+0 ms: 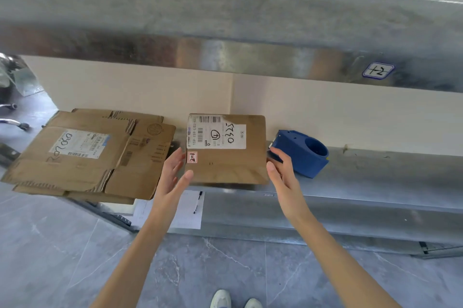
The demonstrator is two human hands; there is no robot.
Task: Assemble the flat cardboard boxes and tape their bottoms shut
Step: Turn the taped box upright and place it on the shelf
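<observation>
The white label (216, 132) on the box (225, 167) at frame centre bears handwritten "0230" and printed "159-159-102". On the flat cardboard (62, 172) at left, a paper label (79, 145) reads roughly "R07060". Upper right, a blue-edged sticker (378, 71) on the shelf edge (250, 57) says "1-2"

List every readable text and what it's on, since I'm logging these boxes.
"1-2": blue-edged sticker on the upper shelf edge.
"159-159-102": white label on the small box.
"5230", handwritten, uncertain: same white label.
"R07050", handwritten, roughly: shipping label on the flat cardboard.
Red-edged sticker on the small box: digits unclear.
Barcode print and stamps: too small to read.
</observation>
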